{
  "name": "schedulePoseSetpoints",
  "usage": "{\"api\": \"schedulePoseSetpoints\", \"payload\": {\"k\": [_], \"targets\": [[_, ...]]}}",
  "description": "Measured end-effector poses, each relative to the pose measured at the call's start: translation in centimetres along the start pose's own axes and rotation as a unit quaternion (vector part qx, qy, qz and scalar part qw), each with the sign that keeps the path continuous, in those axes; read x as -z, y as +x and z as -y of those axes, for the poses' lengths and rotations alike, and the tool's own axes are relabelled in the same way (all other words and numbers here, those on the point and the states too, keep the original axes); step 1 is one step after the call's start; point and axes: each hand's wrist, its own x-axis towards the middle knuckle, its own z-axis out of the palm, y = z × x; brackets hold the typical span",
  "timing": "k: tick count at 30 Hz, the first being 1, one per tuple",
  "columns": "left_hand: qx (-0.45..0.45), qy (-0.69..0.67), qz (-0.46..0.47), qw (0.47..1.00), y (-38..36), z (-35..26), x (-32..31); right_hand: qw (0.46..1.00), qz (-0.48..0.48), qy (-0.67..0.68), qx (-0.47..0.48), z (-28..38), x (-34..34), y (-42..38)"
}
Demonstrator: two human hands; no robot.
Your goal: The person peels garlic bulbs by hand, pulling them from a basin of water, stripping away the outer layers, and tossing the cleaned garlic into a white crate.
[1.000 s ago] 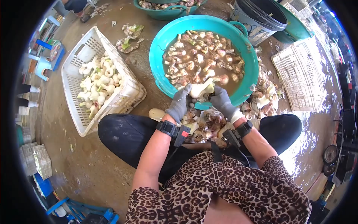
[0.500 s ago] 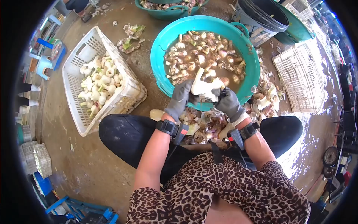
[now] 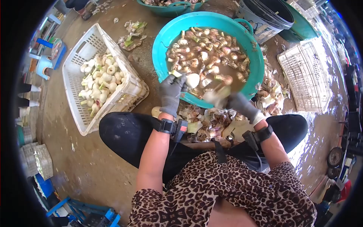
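My left hand (image 3: 173,90), in a grey glove, is closed around a peeled garlic bulb (image 3: 193,80); the white bulb sticks out to the right and its stem shows on the other side. My right hand (image 3: 241,106), gloved too and blurred, grips a smeared, pale piece of garlic skin (image 3: 218,97) above the near rim. Both hands are at the near edge of a turquoise tub (image 3: 258,72), where several unpeeled garlic bulbs (image 3: 192,63) sit in brown water. Peeled bulbs (image 3: 101,81) fill part of a white plastic crate (image 3: 72,102) to the left.
Loose garlic skins (image 3: 210,126) are heaped between my knees and right of the tub. Another white crate (image 3: 304,77) stands at the right. A grey bucket (image 3: 261,28) and a second turquoise tub (image 3: 172,10) are at the back. The floor on the right is wet.
My hands have moved apart, the left going left with the bulb, the right going right with skin. The white outer layers have come away from the bulb.
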Motion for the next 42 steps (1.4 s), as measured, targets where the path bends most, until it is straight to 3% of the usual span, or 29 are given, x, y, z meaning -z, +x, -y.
{"api": "schedulePoseSetpoints", "payload": {"k": [1,2,3,5,7,9,10,14,16,17,19,21,23,25,27,28,29,30,31,33,35,36,37,39,41,42], "targets": [[-0.01,0.037,0.021,0.999,-0.3,0.4,-0.3,0.974,0.073,-0.208,-0.041,1.2,-0.8,0.3],[-0.019,0.074,0.043,0.996,-0.6,0.8,-0.5,0.99,-0.002,-0.138,-0.016,1.3,-1.4,0.6],[-0.017,0.073,0.044,0.996,-0.7,1.3,-0.6,0.99,-0.002,-0.138,-0.019,1.4,-1.5,0.9],[-0.258,0.302,0.055,0.916,-1.0,1.6,-0.7,0.983,-0.156,-0.066,-0.067,4.3,-1.3,2.2],[-0.238,0.352,0.073,0.902,-1.6,1.0,-1.4,0.977,-0.192,-0.072,-0.066,5.1,-2.0,3.8],[-0.311,0.389,0.098,0.861,-2.1,0.9,-2.2,0.969,-0.139,-0.174,-0.104,5.9,-2.4,4.6],[-0.25,0.413,0.123,0.867,-2.5,0.3,-2.4,0.965,-0.133,-0.204,-0.1,5.9,-2.6,4.7],[-0.266,0.419,0.142,0.856,-2.4,1.5,-2.0,0.95,-0.102,-0.271,-0.117,5.5,-2.7,4.5],[-0.238,0.23,0.175,0.927,-1.9,2.3,-1.8,0.954,-0.128,-0.214,-0.166,4.0,-2.4,4.3],[-0.237,0.229,0.175,0.928,-1.7,2.3,-1.8,0.954,-0.126,-0.215,-0.167,3.1,-2.3,4.1],[-0.216,0.06,0.19,0.956,-1.4,2.3,-1.9,0.95,-0.138,-0.19,-0.208,1.0,-2.4,3.8],[-0.173,-0.007,0.204,0.964,-1.0,1.1,-1.2,0.938,-0.093,-0.207,-0.263,-1.2,-2.8,3.8],[-0.012,-0.146,0.075,0.986,-0.8,0.2,-0.7,0.923,0.105,-0.27,-0.253,-2.3,-2.8,3.0],[0.026,-0.152,0.058,0.986,-0.3,0.2,-0.1,0.934,0.104,-0.25,-0.231,-2.1,-2.5,2.7],[0.084,-0.244,0.045,0.965,0.0,1.3,0.1,0.989,-0.03,0.041,-0.141,0.7,-2.0,2.4],[0.118,-0.25,0.082,0.958,0.4,2.4,0.7,0.989,-0.032,0.042,-0.14,1.7,-2.0,2.4],[0.117,-0.248,0.084,0.958,0.4,2.8,0.5,0.961,-0.045,0.247,-0.114,2.7,-2.2,2.5],[0.13,-0.228,0.075,0.962,0.2,3.4,0.2,0.893,-0.055,0.44,-0.08,3.6,-2.5,2.6],[0.142,-0.209,0.066,0.965,-0.1,3.4,-0.1,0.871,-0.057,0.483,-0.072,4.4,-3.0,2.7],[0.143,-0.164,0.076,0.973,-0.5,3.7,-0.7,0.829,-0.051,0.541,-0.128,4.5,-3.8,3.4],[0.055,0.029,0.056,0.996,-0.9,3.7,-1.4,0.822,-0.077,0.545,-0.143,3.1,-4.5,3.4],[-0.006,0.091,0.049,0.995,-0.9,3.6,-1.5,0.816,-0.101,0.548,-0.156,2.5,-4.7,3.5],[-0.005,0.091,0.047,0.995,-0.6,3.3,-1.4,0.816,-0.099,0.547,-0.157,3.0,-4.3,3.4],[0.057,0.083,-0.026,0.995,-0.1,3.1,-0.7,0.842,-0.179,0.509,-0.008,5.4,-2.6,2.2],[0.129,-0.138,-0.034,0.981,0.6,2.0,0.9,0.859,-0.157,0.487,-0.019,4.4,-0.8,2.2],[0.088,-0.292,-0.007,0.952,2.0,1.7,2.3,0.879,-0.128,0.453,-0.069,1.4,-0.3,2.8]]}}
